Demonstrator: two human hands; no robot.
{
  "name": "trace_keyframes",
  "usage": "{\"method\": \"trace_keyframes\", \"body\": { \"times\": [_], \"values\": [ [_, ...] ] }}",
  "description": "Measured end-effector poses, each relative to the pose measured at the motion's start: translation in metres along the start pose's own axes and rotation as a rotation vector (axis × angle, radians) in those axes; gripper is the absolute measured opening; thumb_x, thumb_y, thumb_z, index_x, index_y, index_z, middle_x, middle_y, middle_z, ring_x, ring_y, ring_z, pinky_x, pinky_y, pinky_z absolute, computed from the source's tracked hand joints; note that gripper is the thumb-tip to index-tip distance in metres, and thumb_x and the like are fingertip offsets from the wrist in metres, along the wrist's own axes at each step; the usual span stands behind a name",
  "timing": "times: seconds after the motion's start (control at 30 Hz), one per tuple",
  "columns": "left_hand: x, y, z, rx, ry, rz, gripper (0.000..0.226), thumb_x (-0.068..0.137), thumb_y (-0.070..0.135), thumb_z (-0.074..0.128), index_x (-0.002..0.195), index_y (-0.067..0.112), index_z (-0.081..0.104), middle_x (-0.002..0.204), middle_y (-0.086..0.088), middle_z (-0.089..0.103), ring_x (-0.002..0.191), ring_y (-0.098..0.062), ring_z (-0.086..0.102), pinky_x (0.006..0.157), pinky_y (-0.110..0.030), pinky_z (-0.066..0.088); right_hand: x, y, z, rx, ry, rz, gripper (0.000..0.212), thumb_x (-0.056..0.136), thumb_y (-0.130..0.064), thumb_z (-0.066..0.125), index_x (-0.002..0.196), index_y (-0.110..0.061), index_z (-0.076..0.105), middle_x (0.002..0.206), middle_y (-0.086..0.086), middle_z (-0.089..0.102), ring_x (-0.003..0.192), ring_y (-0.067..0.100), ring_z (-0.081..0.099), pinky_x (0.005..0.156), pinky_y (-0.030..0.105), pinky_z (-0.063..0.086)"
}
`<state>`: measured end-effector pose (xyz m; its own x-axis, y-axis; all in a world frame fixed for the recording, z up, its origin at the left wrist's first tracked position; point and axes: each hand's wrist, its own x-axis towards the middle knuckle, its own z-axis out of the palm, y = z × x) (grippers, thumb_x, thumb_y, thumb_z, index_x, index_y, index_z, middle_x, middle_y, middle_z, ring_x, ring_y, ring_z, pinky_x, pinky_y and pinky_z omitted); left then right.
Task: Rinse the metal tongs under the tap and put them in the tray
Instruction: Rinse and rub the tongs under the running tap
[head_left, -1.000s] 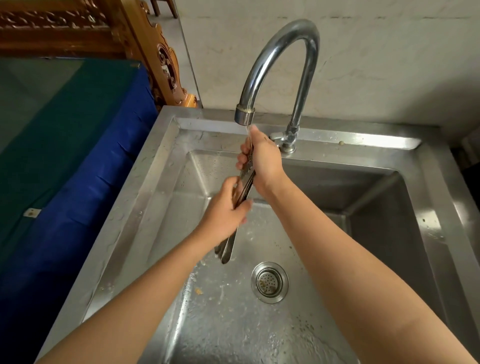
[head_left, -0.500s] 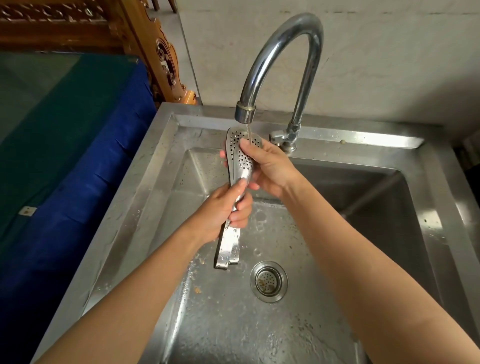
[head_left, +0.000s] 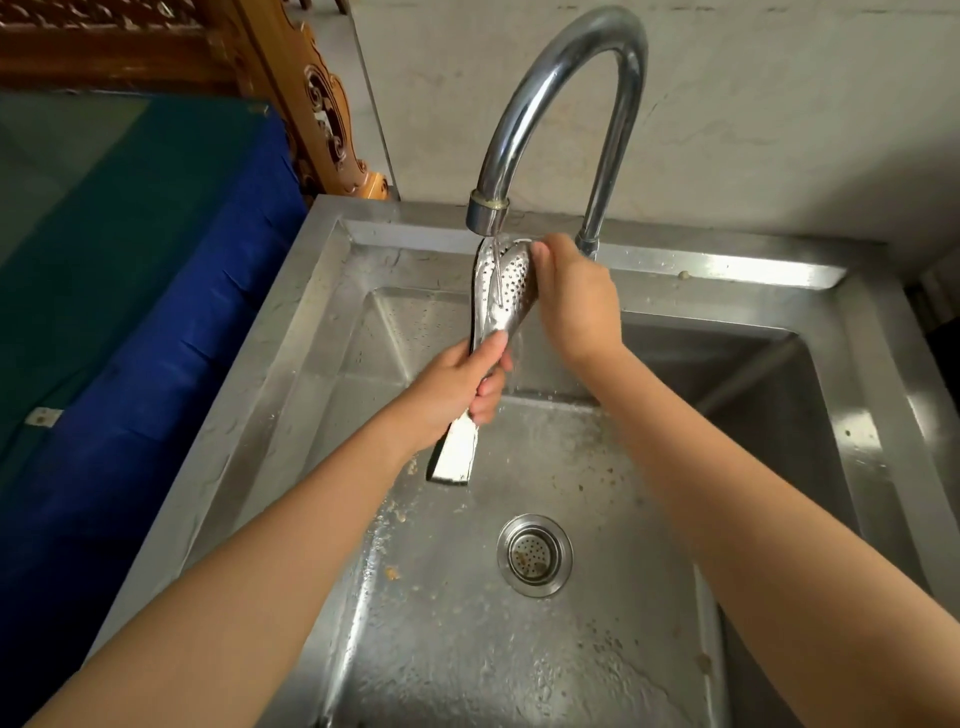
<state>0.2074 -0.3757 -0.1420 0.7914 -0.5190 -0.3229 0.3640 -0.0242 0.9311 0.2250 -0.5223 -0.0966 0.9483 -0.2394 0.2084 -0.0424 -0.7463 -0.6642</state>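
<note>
The metal tongs (head_left: 493, 306) stand nearly upright over the sink, their perforated heads right under the spout of the curved tap (head_left: 561, 78). A thin stream of water runs onto the heads. My left hand (head_left: 457, 389) grips the tongs around the middle of the handle, whose flat end sticks out below. My right hand (head_left: 571, 296) holds the right side of the perforated heads, fingers wrapped behind them. No tray is in view.
The steel sink (head_left: 322, 364) is wet, with food scraps on its floor and a round drain strainer (head_left: 534, 555). A blue and green cloth (head_left: 130, 291) covers the surface on the left. Carved wooden furniture (head_left: 322, 104) stands behind it.
The tongs were turned from edge-on to show their perforated faces and rose closer to the spout. My right hand shifted from the front of the heads to their right side.
</note>
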Motion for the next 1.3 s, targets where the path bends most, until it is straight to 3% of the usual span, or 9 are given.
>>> {"method": "trace_keyframes", "body": {
  "times": [0.07, 0.17, 0.33, 0.5, 0.77, 0.9, 1.0, 1.13, 1.3],
  "values": [
    [0.010, 0.008, 0.006, -0.054, 0.050, 0.025, 0.034, 0.092, 0.044, 0.044, 0.071, 0.018, 0.047, 0.045, 0.010, 0.037, 0.038, -0.007, 0.033, 0.038, -0.018, 0.034, -0.006, 0.008, -0.006, 0.155, -0.087, 0.007, 0.032, 0.100, -0.024, 0.032, 0.121, -0.008, 0.050, 0.103, 0.014, 0.069, 0.094, 0.036, 0.062, 0.076, 0.042, 0.047],
    [0.025, 0.024, 0.015, -0.328, 0.140, 0.110, 0.039, 0.094, 0.038, 0.045, 0.059, 0.020, 0.041, 0.041, 0.010, 0.035, 0.034, -0.006, 0.029, 0.036, -0.018, 0.030, -0.032, 0.026, -0.008, 0.335, -0.239, 0.125, 0.035, 0.101, -0.025, 0.033, 0.125, -0.009, 0.052, 0.119, 0.010, 0.065, 0.110, 0.027, 0.060, 0.098, 0.043, 0.044],
    [0.037, 0.048, 0.013, -0.713, 0.259, 0.192, 0.038, 0.090, 0.037, 0.051, 0.059, 0.019, 0.040, 0.040, 0.008, 0.037, 0.034, -0.006, 0.032, 0.038, -0.018, 0.034, -0.074, 0.031, -0.004, 0.949, -0.548, 0.486, 0.052, 0.099, -0.041, 0.026, 0.112, -0.004, 0.060, 0.107, 0.020, 0.069, 0.094, 0.030, 0.069, 0.082, 0.034, 0.058],
    [0.039, 0.058, 0.009, -0.898, 0.320, 0.287, 0.038, 0.096, 0.037, 0.039, 0.064, 0.018, 0.038, 0.039, 0.008, 0.036, 0.032, -0.005, 0.033, 0.037, -0.017, 0.035, -0.066, 0.013, -0.002, 1.489, -0.552, 0.557, 0.056, 0.100, -0.041, 0.018, 0.106, -0.002, 0.059, 0.088, 0.017, 0.074, 0.074, 0.023, 0.072, 0.068, 0.029, 0.060],
    [0.040, 0.078, -0.005, -1.111, 0.363, 0.303, 0.039, 0.093, 0.037, 0.048, 0.060, 0.018, 0.041, 0.039, 0.007, 0.036, 0.036, -0.008, 0.033, 0.048, -0.017, 0.033, -0.042, -0.004, -0.005, 1.523, -0.480, 0.480, 0.047, 0.101, -0.036, 0.025, 0.102, -0.004, 0.060, 0.087, 0.020, 0.071, 0.073, 0.022, 0.071, 0.071, 0.029, 0.060],
    [0.043, 0.080, -0.016, -1.158, 0.375, 0.271, 0.058, 0.092, 0.036, 0.048, 0.038, 0.015, 0.041, 0.034, 0.006, 0.035, 0.032, -0.009, 0.034, 0.059, -0.020, 0.032, -0.038, -0.009, -0.003, 1.502, -0.456, 0.415, 0.038, 0.101, -0.027, 0.033, 0.094, -0.003, 0.062, 0.081, 0.012, 0.074, 0.080, 0.024, 0.072, 0.076, 0.029, 0.060],
    [0.043, 0.079, -0.016, -1.147, 0.400, 0.264, 0.061, 0.089, 0.033, 0.049, 0.032, 0.015, 0.040, 0.032, 0.005, 0.035, 0.029, -0.009, 0.033, 0.045, -0.016, 0.034, -0.040, -0.009, -0.001, 1.405, -0.424, 0.395, 0.035, 0.098, -0.022, 0.042, 0.099, 0.007, 0.061, 0.086, 0.018, 0.070, 0.079, 0.019, 0.072, 0.076, 0.027, 0.060],
    [0.043, 0.081, -0.015, -1.097, 0.444, 0.271, 0.053, 0.086, 0.024, 0.053, 0.035, 0.016, 0.041, 0.032, 0.006, 0.037, 0.028, -0.008, 0.033, 0.034, -0.017, 0.034, -0.036, -0.013, 0.002, 1.098, -0.338, 0.454, 0.027, 0.093, -0.025, 0.054, 0.090, 0.001, 0.059, 0.072, 0.014, 0.066, 0.054, 0.010, 0.062, 0.057, 0.020, 0.054],
    [0.045, 0.081, -0.008, -0.993, 0.467, 0.232, 0.038, 0.083, 0.015, 0.052, 0.050, 0.017, 0.033, 0.036, 0.006, 0.034, 0.035, -0.008, 0.030, 0.041, -0.018, 0.033, -0.023, -0.022, 0.015, 0.886, -0.288, 0.581, 0.034, 0.092, -0.040, 0.047, 0.095, -0.006, 0.055, 0.064, 0.005, 0.061, 0.035, 0.005, 0.043, 0.042, 0.020, 0.035]
  ]
}}
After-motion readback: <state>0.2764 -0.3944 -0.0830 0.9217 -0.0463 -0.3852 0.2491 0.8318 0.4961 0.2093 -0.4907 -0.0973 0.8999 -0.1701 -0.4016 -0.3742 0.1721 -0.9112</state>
